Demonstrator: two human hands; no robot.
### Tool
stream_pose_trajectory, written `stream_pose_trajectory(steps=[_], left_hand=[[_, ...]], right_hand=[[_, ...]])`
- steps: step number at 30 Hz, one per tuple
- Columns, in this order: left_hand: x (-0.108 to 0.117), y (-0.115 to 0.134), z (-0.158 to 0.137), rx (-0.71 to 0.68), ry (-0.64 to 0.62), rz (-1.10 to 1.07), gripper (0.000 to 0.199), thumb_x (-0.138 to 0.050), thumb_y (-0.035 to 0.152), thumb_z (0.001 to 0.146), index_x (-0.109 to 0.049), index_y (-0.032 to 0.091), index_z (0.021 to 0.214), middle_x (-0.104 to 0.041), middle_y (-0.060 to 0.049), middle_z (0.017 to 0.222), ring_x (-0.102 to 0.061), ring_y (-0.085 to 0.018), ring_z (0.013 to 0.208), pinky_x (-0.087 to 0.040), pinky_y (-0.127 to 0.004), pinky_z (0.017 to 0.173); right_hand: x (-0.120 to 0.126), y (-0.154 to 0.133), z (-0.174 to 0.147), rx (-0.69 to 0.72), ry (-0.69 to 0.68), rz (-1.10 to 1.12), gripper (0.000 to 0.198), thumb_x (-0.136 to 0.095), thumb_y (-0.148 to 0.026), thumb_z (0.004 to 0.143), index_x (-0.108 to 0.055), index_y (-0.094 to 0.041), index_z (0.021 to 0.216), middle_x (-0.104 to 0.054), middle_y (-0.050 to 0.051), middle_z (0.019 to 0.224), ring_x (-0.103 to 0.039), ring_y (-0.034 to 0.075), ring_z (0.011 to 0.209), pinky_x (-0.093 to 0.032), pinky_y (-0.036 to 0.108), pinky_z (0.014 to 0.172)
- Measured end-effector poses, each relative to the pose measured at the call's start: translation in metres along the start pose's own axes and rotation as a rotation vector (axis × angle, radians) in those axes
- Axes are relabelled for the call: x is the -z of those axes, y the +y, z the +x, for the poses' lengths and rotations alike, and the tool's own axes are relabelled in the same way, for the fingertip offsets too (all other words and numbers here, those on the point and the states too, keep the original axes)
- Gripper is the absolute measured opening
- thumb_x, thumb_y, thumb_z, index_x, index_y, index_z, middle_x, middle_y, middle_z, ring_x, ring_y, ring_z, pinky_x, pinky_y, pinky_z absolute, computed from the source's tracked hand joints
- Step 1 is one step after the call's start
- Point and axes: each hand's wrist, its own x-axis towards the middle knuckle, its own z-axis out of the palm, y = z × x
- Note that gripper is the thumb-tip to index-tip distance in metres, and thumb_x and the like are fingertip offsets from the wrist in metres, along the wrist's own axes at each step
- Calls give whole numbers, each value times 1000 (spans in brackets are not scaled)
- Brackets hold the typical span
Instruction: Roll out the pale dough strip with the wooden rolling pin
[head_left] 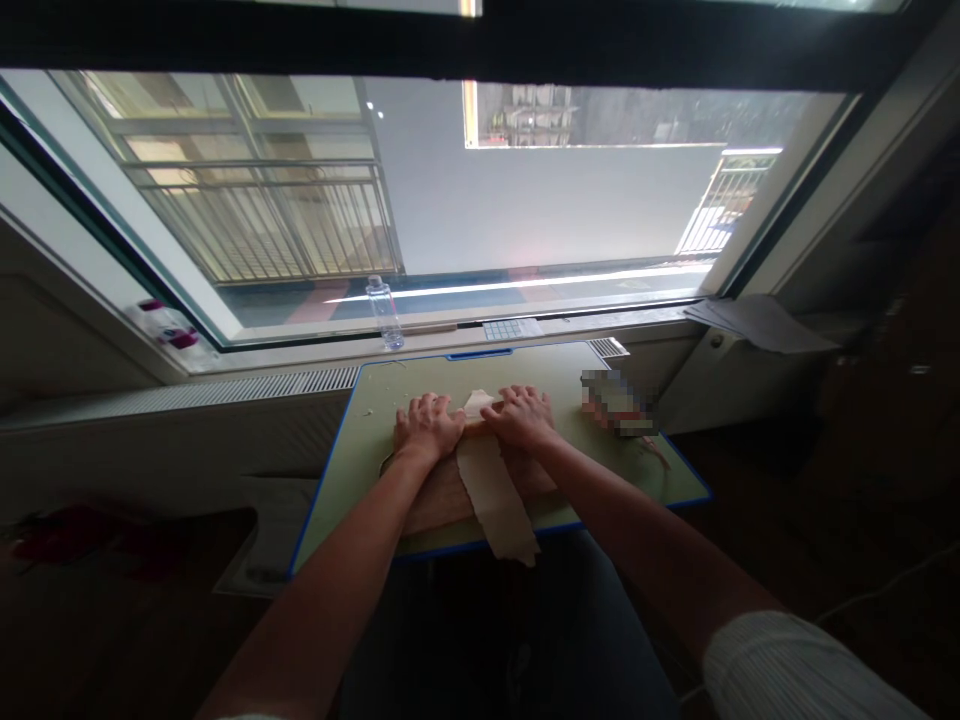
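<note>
A wooden rolling pin (475, 428) lies crosswise on a wooden board (439, 500), and only its middle shows between my hands. My left hand (430, 425) is curved over its left part, knuckles up. Over the right part bends my right hand (525, 412), its thumb pointing inward. Under the pin runs a long, pale strip of what looks like dough (495, 495), with ragged edges. Its near end hangs past the board and the table's front edge; a short piece shows beyond the pin. My palms hide both ends of the pin.
The board rests on a small green table (349, 480) with a blue rim. A blurred-out item (619, 403) lies at its right side. Beyond are a window sill with a clear bottle (385, 315), purple-capped bottles (169, 325) at left, and papers (761, 322) at right.
</note>
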Motion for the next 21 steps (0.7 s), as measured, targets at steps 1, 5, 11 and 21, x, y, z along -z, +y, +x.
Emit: stream_pose_trajectory(steps=[1,5,11,21], left_hand=[[0,0,-3,-2,9,4,51,-42,53,101,-68,30,137,-63,-11,153,-54,-32,140,-36,-55,121],[-1,-1,-13,-8,29,8,51,-37,50,103,-69,30,137,-63,-10,153,-54,-31,140,-36,-55,120],[-2,-2,-15,-17,37,19,51,-35,49,103,-69,29,136,-63,-9,153,-54,-30,140,-36,-55,120],[-1,1,7,31,-37,-31,54,-41,52,100,-66,30,143,-60,-10,157,-51,-33,143,-36,-57,122]], right_hand=[[0,0,-4,6,13,-16,58,-46,-59,101,-67,-22,141,-64,15,148,-50,35,137,-33,50,116],[-1,0,-17,35,64,-52,56,-45,-59,103,-69,-21,136,-66,16,145,-51,35,134,-32,52,115],[-5,1,-22,57,138,-41,51,-49,-59,103,-71,-21,128,-69,16,137,-54,34,130,-33,53,116],[2,2,2,-6,-15,15,60,-49,-62,99,-65,-24,143,-64,13,151,-51,35,138,-34,53,119]])
